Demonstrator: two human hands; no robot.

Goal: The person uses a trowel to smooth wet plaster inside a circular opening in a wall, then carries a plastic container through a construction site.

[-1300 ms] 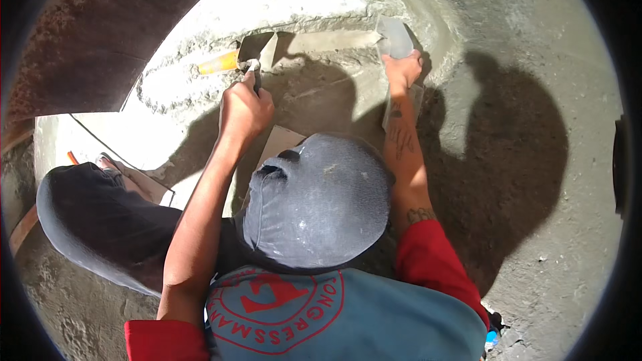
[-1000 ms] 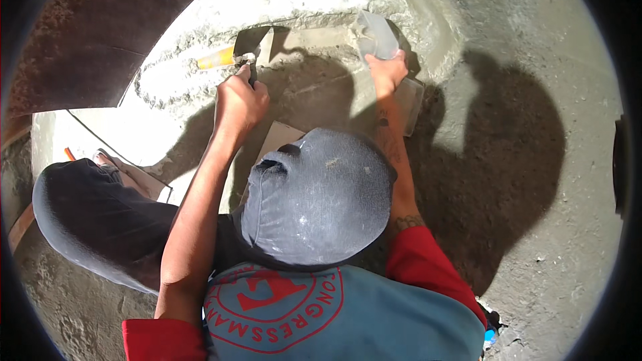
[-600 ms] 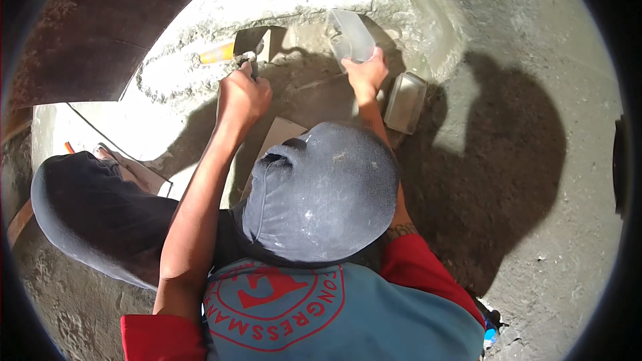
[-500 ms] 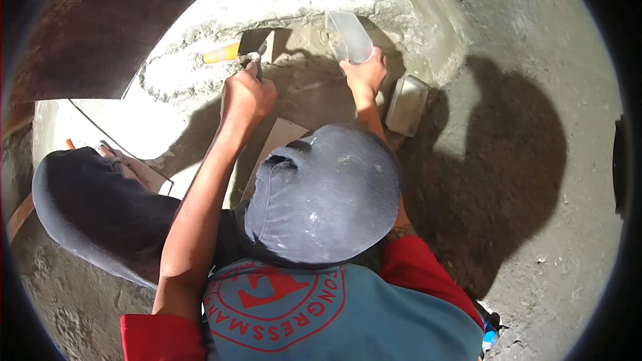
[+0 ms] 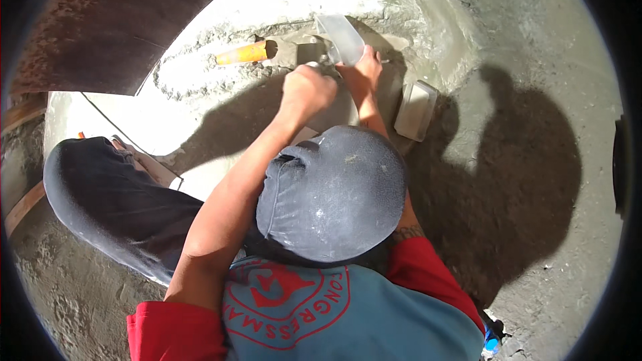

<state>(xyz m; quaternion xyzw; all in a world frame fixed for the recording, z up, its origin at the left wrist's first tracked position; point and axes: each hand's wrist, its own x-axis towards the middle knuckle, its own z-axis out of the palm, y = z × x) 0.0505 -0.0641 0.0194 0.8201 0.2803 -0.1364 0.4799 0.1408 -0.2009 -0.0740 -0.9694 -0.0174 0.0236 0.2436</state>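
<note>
My left hand (image 5: 307,95) is closed, slightly blurred, around the handle of a small trowel. The trowel's squarish metal blade (image 5: 310,52) is beside the mouth of a translucent plastic container (image 5: 344,37). My right hand (image 5: 362,75) grips this container by its near end and holds it tilted over the rough cement surface. To the left of the blade lies an orange tube-like piece (image 5: 243,53) with a dark end. A second translucent rectangular container (image 5: 416,111) rests on the ground right of my right forearm.
My bent knee (image 5: 334,194) in dark trousers rises between my forearms and hides part of the right one. A rusty brown panel (image 5: 100,27) fills the upper left. Rough wet cement (image 5: 200,80) lies ahead, and a grey curved wall (image 5: 548,33) stands at the right.
My left hand and the trowel have moved right, from beside the orange piece to the container. My right hand keeps hold of the container, which has shifted little. The view has moved slightly.
</note>
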